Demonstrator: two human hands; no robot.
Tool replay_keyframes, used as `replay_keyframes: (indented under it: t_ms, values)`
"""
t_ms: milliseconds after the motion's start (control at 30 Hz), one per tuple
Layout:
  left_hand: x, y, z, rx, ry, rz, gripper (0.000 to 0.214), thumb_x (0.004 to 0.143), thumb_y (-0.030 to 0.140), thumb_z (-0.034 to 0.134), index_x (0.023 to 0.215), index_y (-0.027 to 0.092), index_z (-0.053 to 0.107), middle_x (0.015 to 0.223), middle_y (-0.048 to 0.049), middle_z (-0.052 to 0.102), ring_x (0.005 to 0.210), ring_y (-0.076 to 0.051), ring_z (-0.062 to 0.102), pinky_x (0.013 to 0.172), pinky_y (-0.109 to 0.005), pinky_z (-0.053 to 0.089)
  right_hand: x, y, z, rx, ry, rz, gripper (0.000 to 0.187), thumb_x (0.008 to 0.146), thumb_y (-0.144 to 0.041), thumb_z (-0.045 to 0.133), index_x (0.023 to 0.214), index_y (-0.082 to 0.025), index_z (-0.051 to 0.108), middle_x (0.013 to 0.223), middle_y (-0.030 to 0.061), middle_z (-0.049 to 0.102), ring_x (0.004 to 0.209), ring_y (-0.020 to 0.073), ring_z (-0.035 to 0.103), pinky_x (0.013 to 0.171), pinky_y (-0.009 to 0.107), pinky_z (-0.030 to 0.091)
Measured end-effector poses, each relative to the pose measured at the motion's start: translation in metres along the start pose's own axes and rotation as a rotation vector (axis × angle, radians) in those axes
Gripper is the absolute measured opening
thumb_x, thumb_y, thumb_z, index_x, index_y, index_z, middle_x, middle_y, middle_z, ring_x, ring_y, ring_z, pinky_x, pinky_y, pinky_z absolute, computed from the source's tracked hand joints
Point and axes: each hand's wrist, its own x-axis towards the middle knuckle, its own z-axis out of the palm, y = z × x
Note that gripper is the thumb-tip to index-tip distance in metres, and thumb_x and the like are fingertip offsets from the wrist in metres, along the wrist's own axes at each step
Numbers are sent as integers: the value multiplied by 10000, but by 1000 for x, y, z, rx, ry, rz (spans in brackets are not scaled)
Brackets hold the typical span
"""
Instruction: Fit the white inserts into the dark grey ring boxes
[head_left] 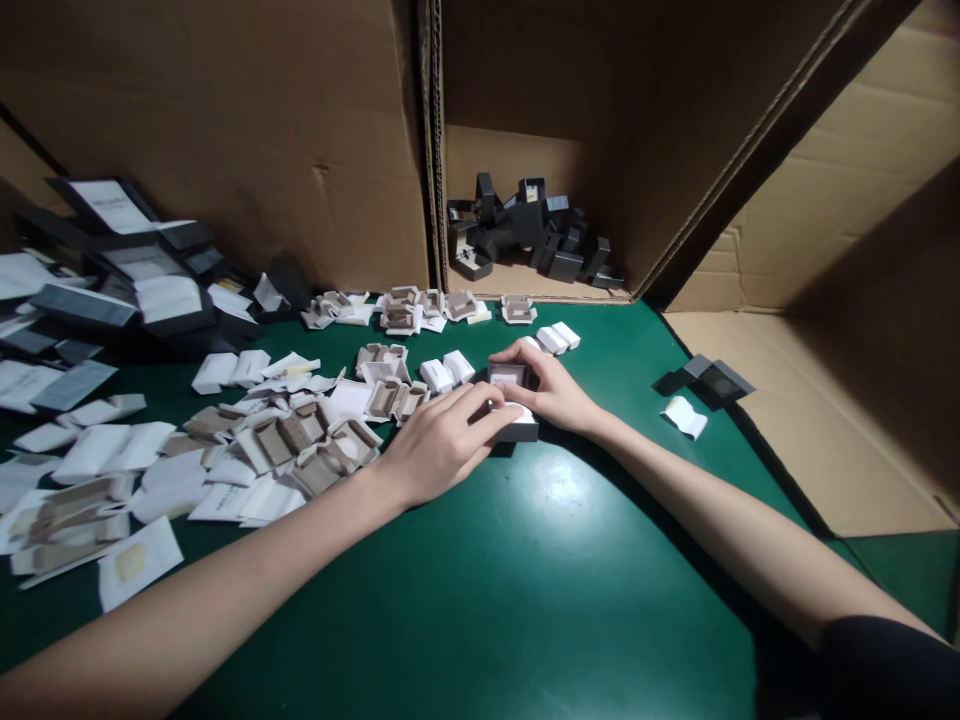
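Observation:
A small dark box (517, 430) sits on the green table (525, 580) in the middle of the view, with a light insert showing inside it. My left hand (439, 445) lies palm down at the box's left side, fingers curled and pressing onto its top. My right hand (551, 385) wraps round the box's far and right side, fingers closed on it. Both hands hold the box between them. What lies under the fingers inside the box is hidden.
Several white cards and beige cardboard inserts (300, 450) litter the table's left half. Dark flat boxes (112, 290) pile at far left. A carton (525, 270) behind holds several dark boxes (525, 235). A dark lid (712, 378) and a white piece (684, 416) lie right.

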Motion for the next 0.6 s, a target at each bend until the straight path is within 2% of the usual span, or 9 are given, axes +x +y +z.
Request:
replay_keyframes:
  t_ms: [267, 433, 500, 600]
  values:
    - [0, -1, 0, 0, -10, -3, 351, 853, 70, 479, 1191, 152, 526, 1109, -119, 564, 991, -237, 578, 751, -342, 524, 0, 3, 1, 10, -10, -34, 256, 830, -290, 602, 1047, -175, 531, 1022, 60, 613, 928, 190, 580, 809, 320, 463]
    - [1, 2, -3, -112, -7, -6, 312, 893, 317, 523, 1161, 159, 543, 1082, -111, 555, 974, -235, 577, 768, -347, 522, -2, 1, 1, -29, 4, -93, 250, 838, -271, 584, 1061, -176, 524, 1019, 66, 617, 922, 187, 590, 806, 320, 475]
    - [2, 5, -5, -172, 38, -57, 293, 904, 320, 500, 1152, 170, 541, 1065, -99, 543, 966, -217, 574, 775, -330, 520, -4, -3, 2, -67, 9, -142, 255, 837, -251, 577, 1074, -179, 514, 1007, 70, 624, 898, 182, 601, 774, 307, 486]
    - [4, 9, -7, -192, 160, -195, 254, 898, 207, 476, 1147, 174, 513, 1058, -90, 506, 991, -200, 553, 812, -319, 510, -7, -7, 7, -132, 19, -218, 253, 840, -240, 568, 1078, -192, 494, 966, 68, 634, 828, 169, 613, 700, 283, 493]
